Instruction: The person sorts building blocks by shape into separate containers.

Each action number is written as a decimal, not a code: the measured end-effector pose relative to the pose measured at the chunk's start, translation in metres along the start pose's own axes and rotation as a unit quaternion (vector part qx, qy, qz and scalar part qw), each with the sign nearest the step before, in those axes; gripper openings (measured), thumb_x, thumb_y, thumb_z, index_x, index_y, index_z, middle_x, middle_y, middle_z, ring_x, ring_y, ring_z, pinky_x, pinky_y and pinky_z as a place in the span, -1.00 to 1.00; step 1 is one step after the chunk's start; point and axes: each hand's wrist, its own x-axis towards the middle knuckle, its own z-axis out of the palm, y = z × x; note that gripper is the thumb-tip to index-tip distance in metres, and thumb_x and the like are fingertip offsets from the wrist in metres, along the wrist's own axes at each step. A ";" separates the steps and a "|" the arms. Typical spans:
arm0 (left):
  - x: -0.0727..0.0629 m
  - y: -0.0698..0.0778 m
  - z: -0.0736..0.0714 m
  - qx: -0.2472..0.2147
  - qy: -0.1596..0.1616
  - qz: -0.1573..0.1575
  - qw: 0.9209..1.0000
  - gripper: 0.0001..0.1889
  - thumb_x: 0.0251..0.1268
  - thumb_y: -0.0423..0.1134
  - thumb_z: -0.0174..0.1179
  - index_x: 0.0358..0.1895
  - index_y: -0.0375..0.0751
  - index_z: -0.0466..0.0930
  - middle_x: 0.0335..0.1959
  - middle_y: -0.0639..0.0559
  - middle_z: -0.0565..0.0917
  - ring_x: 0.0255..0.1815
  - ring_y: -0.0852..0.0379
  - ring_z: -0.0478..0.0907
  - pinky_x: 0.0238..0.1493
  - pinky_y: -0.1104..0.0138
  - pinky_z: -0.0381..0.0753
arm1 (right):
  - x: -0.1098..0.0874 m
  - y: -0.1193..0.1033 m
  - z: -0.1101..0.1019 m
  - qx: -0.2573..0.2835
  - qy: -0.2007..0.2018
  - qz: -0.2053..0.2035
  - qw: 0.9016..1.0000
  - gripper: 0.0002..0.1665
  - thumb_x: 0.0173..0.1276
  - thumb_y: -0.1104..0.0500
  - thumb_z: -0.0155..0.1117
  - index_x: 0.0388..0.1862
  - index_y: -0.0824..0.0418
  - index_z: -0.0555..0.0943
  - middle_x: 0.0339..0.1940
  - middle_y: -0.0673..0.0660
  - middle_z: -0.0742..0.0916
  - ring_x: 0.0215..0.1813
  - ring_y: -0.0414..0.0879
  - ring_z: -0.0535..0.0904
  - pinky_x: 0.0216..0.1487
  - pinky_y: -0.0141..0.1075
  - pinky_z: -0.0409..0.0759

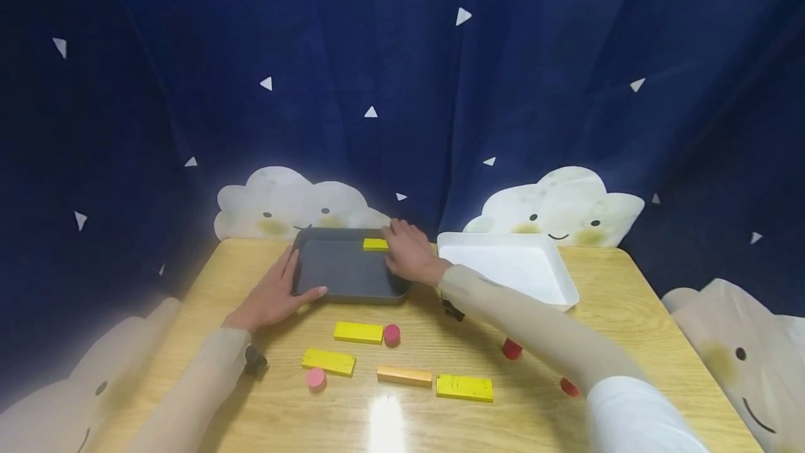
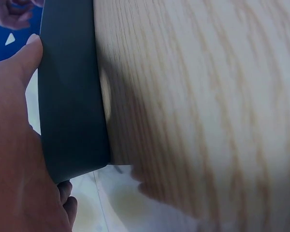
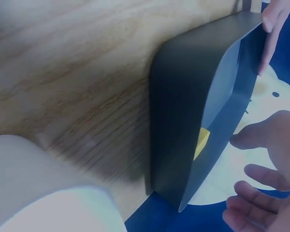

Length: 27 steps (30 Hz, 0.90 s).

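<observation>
My left hand (image 1: 272, 292) holds the near-left corner of a dark grey tray (image 1: 352, 299), the thumb along the front rim and the fingers along the left side. In the left wrist view the thumb lies at the tray's (image 2: 72, 96) upper edge. Inside the tray, near its far right corner, lies a yellow block (image 1: 375, 245), partly covered in the head view. Over that right end is my right hand (image 1: 410, 252). The right wrist view has this hand (image 3: 266, 179) beyond the tray rim, its fingers loosely bent and nothing between them.
A white tray (image 1: 509, 268) stands right of the grey one. Nearer on the wooden table lie yellow blocks (image 1: 358, 332), an orange block (image 1: 404, 375), pink cylinders (image 1: 316, 379) and red cylinders (image 1: 512, 349). The right forearm passes over the white tray's near-left corner. A dark blue curtain (image 1: 402, 54) hangs behind.
</observation>
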 end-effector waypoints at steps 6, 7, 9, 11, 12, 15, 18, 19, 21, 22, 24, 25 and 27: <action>-0.001 0.000 0.000 -0.005 0.013 0.009 1.000 0.28 0.37 0.53 0.17 0.74 -0.41 -0.16 0.77 -0.38 -0.15 0.75 -0.42 -0.10 0.68 -0.27 0.04 | -0.021 0.000 -0.017 0.018 0.012 -0.019 1.000 -0.52 0.42 0.09 0.48 0.21 0.25 0.60 0.00 0.16 0.63 -0.02 0.06 0.59 -0.04 -0.14 0.66; -0.001 0.000 0.000 -0.005 0.014 0.011 1.000 0.28 0.37 0.52 0.18 0.74 -0.42 -0.15 0.77 -0.39 -0.14 0.74 -0.43 -0.09 0.68 -0.27 0.05 | -0.025 -0.001 -0.020 0.023 0.012 -0.020 0.999 -0.52 0.43 0.08 0.48 0.21 0.26 0.60 -0.01 0.16 0.63 -0.02 0.06 0.58 -0.05 -0.14 0.65; 0.000 0.000 -0.001 -0.006 0.016 0.011 1.000 0.27 0.37 0.52 0.18 0.74 -0.42 -0.15 0.77 -0.39 -0.14 0.74 -0.43 -0.09 0.68 -0.27 0.04 | -0.033 0.000 -0.025 0.027 0.010 -0.020 0.999 -0.53 0.44 0.06 0.47 0.21 0.24 0.60 -0.02 0.14 0.63 -0.04 0.05 0.57 -0.07 -0.15 0.64; 0.000 0.001 -0.001 -0.006 0.014 0.008 1.000 0.28 0.37 0.53 0.17 0.74 -0.40 -0.16 0.78 -0.37 -0.15 0.75 -0.41 -0.10 0.69 -0.25 0.03 | -0.041 0.000 -0.030 0.035 0.008 -0.014 0.999 -0.53 0.45 0.04 0.46 0.21 0.23 0.61 -0.03 0.13 0.62 -0.05 0.03 0.56 -0.09 -0.15 0.63; 0.000 0.001 -0.001 -0.006 0.013 0.008 1.000 0.29 0.36 0.54 0.16 0.74 -0.40 -0.17 0.78 -0.36 -0.15 0.75 -0.41 -0.11 0.69 -0.25 0.02 | -0.045 0.000 -0.033 0.040 0.008 -0.012 0.999 -0.52 0.45 0.04 0.47 0.21 0.24 0.62 -0.04 0.12 0.63 -0.05 0.03 0.56 -0.10 -0.15 0.64; -0.001 0.001 -0.002 -0.004 0.006 0.003 1.000 0.29 0.36 0.56 0.14 0.75 -0.38 -0.19 0.78 -0.35 -0.17 0.76 -0.39 -0.12 0.70 -0.24 0.00 | -0.058 0.001 -0.041 0.057 0.006 -0.001 0.998 -0.51 0.44 0.03 0.47 0.23 0.23 0.64 -0.05 0.11 0.63 -0.06 0.01 0.56 -0.09 -0.16 0.65; -0.001 0.000 -0.001 -0.004 0.003 0.004 1.000 0.29 0.37 0.56 0.13 0.75 -0.39 -0.19 0.78 -0.37 -0.17 0.75 -0.41 -0.12 0.69 -0.26 -0.01 | -0.073 0.003 -0.050 0.071 0.010 -0.001 0.997 -0.49 0.42 0.02 0.49 0.22 0.24 0.64 -0.07 0.10 0.63 -0.09 0.00 0.55 -0.12 -0.16 0.64; -0.001 0.000 0.000 -0.003 0.003 0.004 1.000 0.29 0.37 0.56 0.13 0.75 -0.39 -0.18 0.78 -0.37 -0.17 0.75 -0.42 -0.12 0.69 -0.26 -0.01 | -0.078 0.004 -0.052 0.075 0.013 -0.002 0.997 -0.51 0.42 0.02 0.50 0.21 0.23 0.64 -0.08 0.09 0.62 -0.10 -0.01 0.55 -0.13 -0.17 0.64; -0.001 -0.001 0.000 -0.003 0.003 0.005 1.000 0.28 0.38 0.56 0.13 0.75 -0.39 -0.18 0.78 -0.37 -0.16 0.75 -0.42 -0.12 0.69 -0.26 -0.01 | -0.087 0.006 -0.056 0.080 0.021 -0.006 0.997 -0.51 0.40 0.02 0.51 0.19 0.23 0.65 -0.08 0.09 0.62 -0.12 -0.02 0.54 -0.16 -0.17 0.63; -0.001 -0.002 0.001 -0.003 0.004 0.005 1.000 0.28 0.38 0.56 0.13 0.75 -0.39 -0.18 0.78 -0.37 -0.17 0.75 -0.41 -0.12 0.69 -0.26 -0.01 | -0.092 0.007 -0.058 0.083 0.024 -0.005 0.996 -0.52 0.39 0.02 0.52 0.17 0.23 0.65 -0.08 0.08 0.61 -0.12 -0.02 0.54 -0.16 -0.17 0.63; -0.001 -0.002 0.001 -0.002 0.006 0.006 1.000 0.28 0.38 0.55 0.13 0.75 -0.39 -0.18 0.78 -0.36 -0.17 0.76 -0.41 -0.13 0.70 -0.25 -0.02 | -0.102 0.009 -0.062 0.084 0.028 -0.003 0.996 -0.53 0.38 0.03 0.52 0.15 0.21 0.65 -0.08 0.07 0.61 -0.12 -0.03 0.55 -0.18 -0.18 0.63; -0.001 -0.002 0.001 -0.002 0.007 0.007 1.000 0.28 0.38 0.55 0.13 0.75 -0.38 -0.19 0.78 -0.36 -0.17 0.76 -0.40 -0.13 0.70 -0.24 -0.02 | -0.107 0.010 -0.064 0.085 0.030 -0.001 0.996 -0.53 0.38 0.02 0.53 0.15 0.21 0.66 -0.07 0.07 0.61 -0.11 -0.04 0.55 -0.17 -0.18 0.63; -0.001 -0.002 0.001 -0.004 0.008 0.009 1.000 0.28 0.38 0.55 0.14 0.75 -0.38 -0.19 0.78 -0.36 -0.17 0.76 -0.40 -0.13 0.70 -0.24 -0.02 | -0.116 0.010 -0.068 0.085 0.030 0.002 0.996 -0.54 0.37 0.03 0.54 0.14 0.19 0.66 -0.07 0.06 0.61 -0.12 -0.05 0.54 -0.17 -0.19 0.63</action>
